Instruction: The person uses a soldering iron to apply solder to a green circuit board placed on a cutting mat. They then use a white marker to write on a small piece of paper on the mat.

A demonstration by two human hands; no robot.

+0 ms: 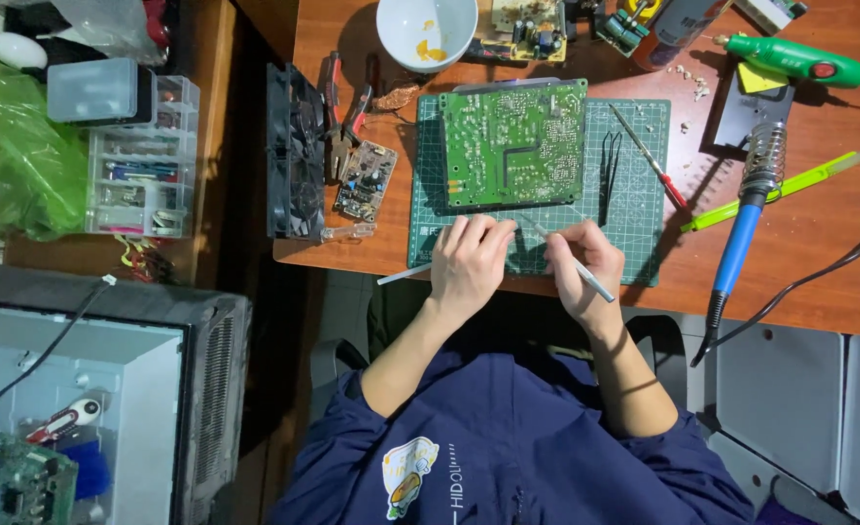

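I am sitting at a wooden workbench [789, 262], looking down at my two bare hands resting on the near edge of a green cutting mat [634, 209]. My right hand [585, 258] is pinching a thin white tool [578, 264], something like a fine brush or probe, pen-style, its tip pointing up and left toward the board. My left hand [469, 261] is lying curled on the mat with a slim white rod [403, 275] sticking out from beneath it to the left; I cannot tell whether the fingers are gripping it or only resting over it.

I am judging that I am readying the tools before touching the board, with the tip not yet on it. The next move would call for a steady reach forward and fine placement among small solder points.

The green circuit board [513, 143] is lying flat on the mat just beyond my fingers, solder side up, squarish, covered in pale traces. Black tweezers [610, 175] and a red-handled screwdriver [653, 160] are lying to its right. A blue-handled soldering iron [746, 209] is resting further right in its coil stand.
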